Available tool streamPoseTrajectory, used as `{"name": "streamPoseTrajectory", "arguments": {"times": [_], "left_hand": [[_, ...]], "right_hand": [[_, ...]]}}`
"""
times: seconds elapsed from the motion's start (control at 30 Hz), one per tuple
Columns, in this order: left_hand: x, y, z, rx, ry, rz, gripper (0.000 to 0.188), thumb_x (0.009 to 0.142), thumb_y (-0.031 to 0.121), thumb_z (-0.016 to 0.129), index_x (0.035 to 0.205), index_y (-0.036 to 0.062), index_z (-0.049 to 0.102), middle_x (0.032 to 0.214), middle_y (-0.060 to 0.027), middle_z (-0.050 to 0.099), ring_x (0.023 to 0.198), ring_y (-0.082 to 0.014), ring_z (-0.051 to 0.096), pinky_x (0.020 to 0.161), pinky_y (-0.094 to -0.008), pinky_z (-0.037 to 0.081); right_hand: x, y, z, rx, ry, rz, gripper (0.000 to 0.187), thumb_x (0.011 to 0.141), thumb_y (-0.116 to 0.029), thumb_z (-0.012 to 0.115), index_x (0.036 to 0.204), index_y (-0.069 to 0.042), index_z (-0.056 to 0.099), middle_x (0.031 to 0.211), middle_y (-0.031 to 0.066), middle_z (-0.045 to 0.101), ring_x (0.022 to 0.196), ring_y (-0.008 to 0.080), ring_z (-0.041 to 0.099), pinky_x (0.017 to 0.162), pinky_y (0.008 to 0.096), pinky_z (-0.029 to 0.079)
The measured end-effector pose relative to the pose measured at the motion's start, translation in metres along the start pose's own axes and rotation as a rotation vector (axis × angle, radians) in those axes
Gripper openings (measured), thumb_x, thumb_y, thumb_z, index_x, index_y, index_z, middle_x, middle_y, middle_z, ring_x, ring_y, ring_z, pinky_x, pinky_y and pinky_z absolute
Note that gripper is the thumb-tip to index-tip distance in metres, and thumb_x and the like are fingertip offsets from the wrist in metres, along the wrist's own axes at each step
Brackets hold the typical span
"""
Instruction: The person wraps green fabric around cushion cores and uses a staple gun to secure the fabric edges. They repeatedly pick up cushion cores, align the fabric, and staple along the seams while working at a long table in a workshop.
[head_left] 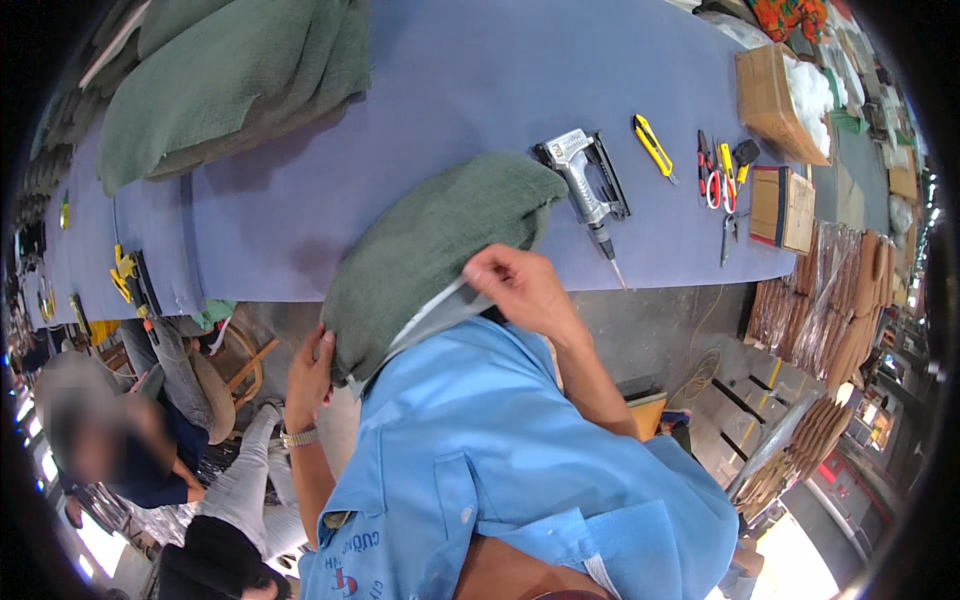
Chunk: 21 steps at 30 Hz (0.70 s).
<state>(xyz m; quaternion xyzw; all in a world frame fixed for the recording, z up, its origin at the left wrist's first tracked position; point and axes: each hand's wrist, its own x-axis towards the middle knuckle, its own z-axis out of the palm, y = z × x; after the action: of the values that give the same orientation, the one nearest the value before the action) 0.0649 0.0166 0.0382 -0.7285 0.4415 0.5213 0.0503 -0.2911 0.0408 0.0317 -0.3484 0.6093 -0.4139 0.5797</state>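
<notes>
A dark green fabric-covered cushion lies at the table's near edge, tilted against my body. A pale strip of its underside shows along the near side. My left hand, with a metal watch on the wrist, grips the cushion's left end. At the near edge of the cover, my right hand has its fingers bent and pinched on the fabric; the fingertips are slightly blurred. Just past the cushion's right end rests a silver staple gun with an air hose fitting.
Green cushions are piled at the far left. To the right lie a yellow utility knife, red-handled scissors and pliers, beside a small box and a carton of white stuffing. Another person sits at the left.
</notes>
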Motion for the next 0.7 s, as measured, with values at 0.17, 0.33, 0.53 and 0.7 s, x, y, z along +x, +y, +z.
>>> {"name": "streamPoseTrajectory", "arguments": {"times": [0.17,0.33,0.53,0.7], "left_hand": [[-0.009,0.007,-0.002,0.037,0.02,-0.016,0.067,0.103,0.055,0.055,0.151,0.0077,0.054,0.061,-0.0045,0.057,0.044,-0.0121,0.051,0.044,-0.029,0.042],[0.017,0.003,-0.021,0.185,-0.098,0.075,0.068,0.102,0.057,0.056,0.147,0.0061,0.056,0.071,-0.0127,0.068,0.059,-0.0235,0.07,0.053,-0.037,0.052],[0.114,0.099,0.005,0.43,0.082,0.772,0.067,0.102,0.058,0.054,0.145,0.007,0.058,0.144,-0.0226,0.059,0.138,-0.0395,0.052,0.114,-0.0456,0.041],[0.185,0.227,0.099,0.187,-0.325,0.977,0.068,0.105,0.059,0.046,0.157,0.0145,0.045,0.167,-0.0188,0.033,0.155,-0.0339,0.029,0.125,-0.0397,0.025]], "right_hand": [[0.012,0.033,-0.005,0.419,0.338,0.184,0.033,0.104,-0.03,0.066,0.086,-0.003,0.06,0.075,0.0081,0.069,0.065,0.0135,0.068,0.059,0.0281,0.059],[0.022,0.043,0.009,0.497,0.569,-0.007,0.031,0.102,-0.028,0.068,0.091,-0.006,0.05,0.069,0.0086,0.064,0.057,0.0156,0.066,0.051,0.0305,0.059],[0.036,0.06,0.002,0.125,0.589,-0.039,0.035,0.102,-0.03,0.069,0.086,-0.003,0.053,0.07,0.0066,0.065,0.056,0.0135,0.066,0.05,0.0295,0.056],[0.049,0.034,0.002,0.159,0.491,-0.036,0.036,0.105,-0.033,0.063,0.085,-0.003,0.06,0.074,0.0033,0.066,0.057,0.0099,0.063,0.052,0.0264,0.053]]}}
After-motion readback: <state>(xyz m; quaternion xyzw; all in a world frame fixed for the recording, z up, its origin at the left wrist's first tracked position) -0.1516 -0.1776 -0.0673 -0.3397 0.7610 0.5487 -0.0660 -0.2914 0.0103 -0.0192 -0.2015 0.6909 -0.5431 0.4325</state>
